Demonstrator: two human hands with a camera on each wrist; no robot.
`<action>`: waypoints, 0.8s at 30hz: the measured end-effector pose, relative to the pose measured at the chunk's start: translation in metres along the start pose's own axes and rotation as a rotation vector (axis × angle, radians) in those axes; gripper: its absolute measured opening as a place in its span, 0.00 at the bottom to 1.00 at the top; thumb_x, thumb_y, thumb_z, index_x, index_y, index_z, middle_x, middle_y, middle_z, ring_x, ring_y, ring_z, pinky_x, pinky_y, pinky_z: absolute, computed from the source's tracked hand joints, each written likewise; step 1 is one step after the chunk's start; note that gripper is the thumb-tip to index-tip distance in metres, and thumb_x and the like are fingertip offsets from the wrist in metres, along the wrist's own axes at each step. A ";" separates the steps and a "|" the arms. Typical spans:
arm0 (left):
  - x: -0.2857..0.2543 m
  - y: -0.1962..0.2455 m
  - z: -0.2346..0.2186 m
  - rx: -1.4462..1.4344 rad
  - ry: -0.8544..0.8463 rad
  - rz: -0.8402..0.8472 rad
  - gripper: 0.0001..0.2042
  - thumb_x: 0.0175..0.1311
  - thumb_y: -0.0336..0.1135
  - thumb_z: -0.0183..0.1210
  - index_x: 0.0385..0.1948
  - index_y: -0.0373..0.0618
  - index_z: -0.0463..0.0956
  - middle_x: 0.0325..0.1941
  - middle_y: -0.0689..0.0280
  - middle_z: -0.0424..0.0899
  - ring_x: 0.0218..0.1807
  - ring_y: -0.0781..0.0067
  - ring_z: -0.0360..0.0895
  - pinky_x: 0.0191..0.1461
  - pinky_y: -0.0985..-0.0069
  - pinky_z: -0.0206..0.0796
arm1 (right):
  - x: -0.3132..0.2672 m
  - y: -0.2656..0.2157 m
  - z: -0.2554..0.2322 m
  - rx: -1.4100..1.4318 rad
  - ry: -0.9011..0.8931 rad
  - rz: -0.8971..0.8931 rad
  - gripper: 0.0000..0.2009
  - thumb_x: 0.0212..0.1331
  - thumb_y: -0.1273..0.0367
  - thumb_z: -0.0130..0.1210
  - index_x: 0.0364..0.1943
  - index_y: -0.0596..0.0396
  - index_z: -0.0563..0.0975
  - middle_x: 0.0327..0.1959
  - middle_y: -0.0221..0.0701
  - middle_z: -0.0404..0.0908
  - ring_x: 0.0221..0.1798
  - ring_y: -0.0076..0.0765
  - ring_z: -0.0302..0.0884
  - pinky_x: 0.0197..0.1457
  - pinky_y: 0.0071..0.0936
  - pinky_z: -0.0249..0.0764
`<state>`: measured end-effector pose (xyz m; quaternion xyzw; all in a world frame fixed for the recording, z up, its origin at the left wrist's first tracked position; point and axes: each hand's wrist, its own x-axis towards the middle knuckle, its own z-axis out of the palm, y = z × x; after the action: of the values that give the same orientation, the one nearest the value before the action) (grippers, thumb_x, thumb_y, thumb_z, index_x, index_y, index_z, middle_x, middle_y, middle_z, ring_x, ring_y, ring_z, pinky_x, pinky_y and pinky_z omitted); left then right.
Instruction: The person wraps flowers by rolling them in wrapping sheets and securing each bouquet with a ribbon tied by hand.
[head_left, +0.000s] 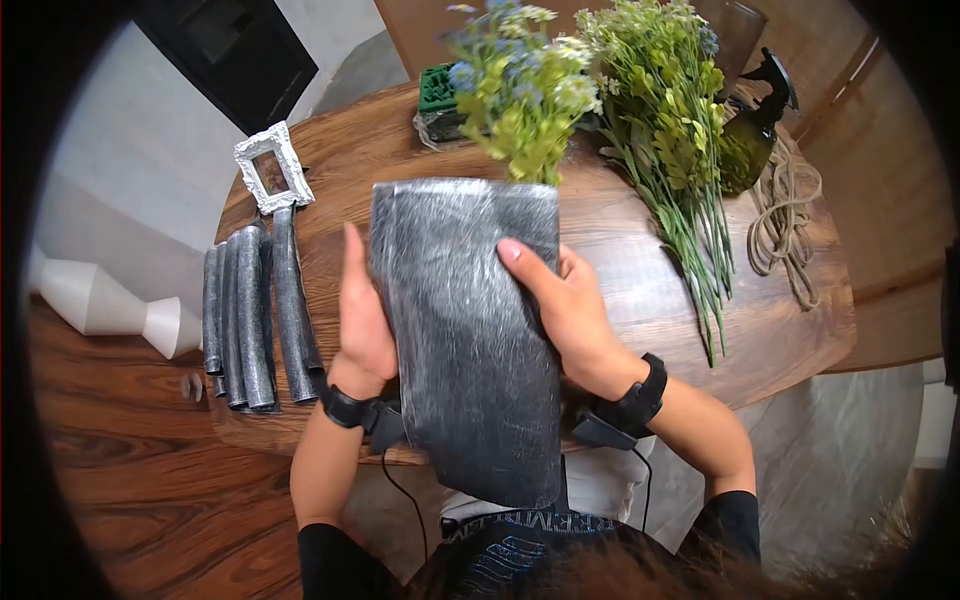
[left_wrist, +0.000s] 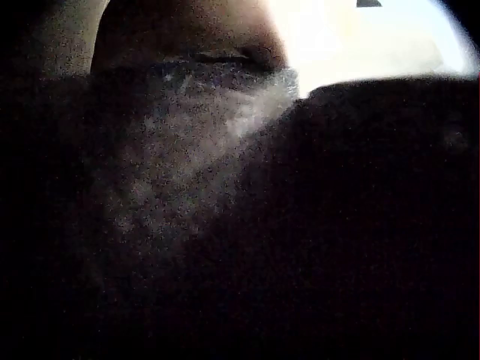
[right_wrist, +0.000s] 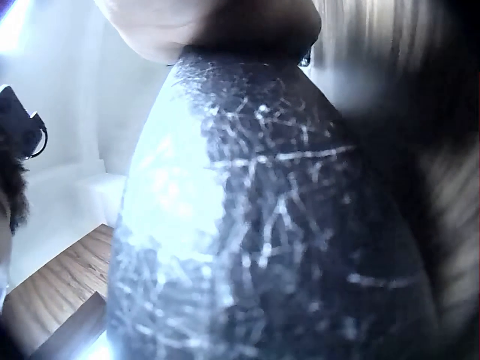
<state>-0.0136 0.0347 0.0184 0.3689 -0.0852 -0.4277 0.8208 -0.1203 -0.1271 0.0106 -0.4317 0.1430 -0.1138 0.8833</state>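
A dark grey sheet of wrapping paper (head_left: 470, 330) with pale fibrous streaks is folded into a tall sleeve in front of the person's torso. Blue and white flowers (head_left: 525, 85) with green leaves rise from behind its top right edge; their lower stems are hidden. On the right side, the right hand (head_left: 575, 310) grips the paper, thumb across the front and fingers behind. The left hand (head_left: 362, 325) lies along the left edge with its visible fingers straight, pointing up. Streaked paper fills much of the right wrist view; the left wrist view is mostly dark.
More flower stems (head_left: 675, 150) lie on the wooden table (head_left: 620, 225), near a spray bottle (head_left: 755, 135) and coiled rope (head_left: 785, 225). At left are rolled grey sheets (head_left: 240, 315) and a white ornate frame (head_left: 272, 170). A green block (head_left: 437, 90) sits at the back.
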 end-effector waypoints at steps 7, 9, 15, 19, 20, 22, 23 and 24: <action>-0.004 0.012 0.009 0.505 -0.002 -0.090 0.17 0.57 0.28 0.63 0.47 0.29 0.74 0.45 0.56 0.82 0.45 0.69 0.80 0.51 0.74 0.73 | 0.008 -0.016 -0.004 0.052 0.043 0.009 0.15 0.60 0.64 0.58 0.44 0.62 0.75 0.38 0.31 0.81 0.37 0.22 0.79 0.41 0.20 0.75; 0.001 0.015 0.004 0.535 0.027 -0.106 0.15 0.58 0.27 0.63 0.44 0.29 0.75 0.43 0.55 0.82 0.42 0.69 0.81 0.47 0.75 0.75 | 0.005 -0.023 -0.002 0.075 0.014 0.047 0.15 0.59 0.65 0.59 0.45 0.62 0.75 0.38 0.31 0.81 0.38 0.23 0.79 0.42 0.21 0.76; 0.001 0.021 -0.003 0.604 0.017 -0.130 0.14 0.58 0.28 0.63 0.44 0.31 0.76 0.43 0.57 0.82 0.43 0.71 0.80 0.49 0.75 0.73 | 0.001 -0.031 -0.002 0.119 -0.088 0.103 0.15 0.57 0.68 0.59 0.47 0.60 0.74 0.41 0.33 0.81 0.39 0.27 0.80 0.44 0.25 0.77; 0.004 0.016 -0.005 0.632 0.008 -0.151 0.14 0.58 0.29 0.63 0.44 0.31 0.76 0.44 0.59 0.82 0.43 0.72 0.80 0.50 0.75 0.72 | 0.002 -0.030 -0.004 0.075 -0.108 0.122 0.16 0.57 0.69 0.59 0.47 0.61 0.74 0.41 0.34 0.81 0.39 0.27 0.80 0.45 0.25 0.77; 0.003 0.016 -0.005 0.654 0.017 -0.160 0.15 0.57 0.29 0.64 0.44 0.31 0.76 0.44 0.59 0.82 0.43 0.73 0.79 0.49 0.76 0.72 | 0.001 -0.029 -0.004 0.077 -0.105 0.125 0.16 0.57 0.69 0.59 0.47 0.61 0.74 0.41 0.34 0.81 0.39 0.27 0.80 0.45 0.25 0.77; 0.003 0.017 -0.005 0.684 0.021 -0.164 0.15 0.57 0.29 0.64 0.44 0.31 0.76 0.44 0.60 0.82 0.43 0.73 0.79 0.49 0.77 0.72 | 0.000 -0.029 -0.002 0.050 -0.133 0.068 0.14 0.56 0.72 0.58 0.47 0.62 0.74 0.41 0.33 0.81 0.40 0.25 0.80 0.45 0.25 0.77; 0.004 0.016 -0.005 0.726 0.043 -0.165 0.17 0.56 0.30 0.65 0.45 0.31 0.75 0.43 0.60 0.82 0.43 0.74 0.79 0.48 0.77 0.71 | 0.000 -0.028 -0.001 0.050 -0.137 0.061 0.14 0.56 0.72 0.58 0.47 0.62 0.74 0.41 0.33 0.81 0.40 0.25 0.80 0.45 0.25 0.77; 0.004 0.015 -0.004 0.767 0.066 -0.162 0.20 0.55 0.31 0.66 0.47 0.30 0.73 0.43 0.60 0.82 0.42 0.74 0.79 0.47 0.77 0.71 | 0.000 -0.027 -0.001 0.020 -0.137 0.034 0.14 0.56 0.73 0.58 0.46 0.62 0.74 0.41 0.32 0.81 0.39 0.24 0.79 0.45 0.24 0.76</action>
<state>0.0001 0.0394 0.0245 0.6681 -0.1829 -0.4162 0.5891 -0.1226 -0.1438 0.0314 -0.4269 0.0883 -0.0704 0.8972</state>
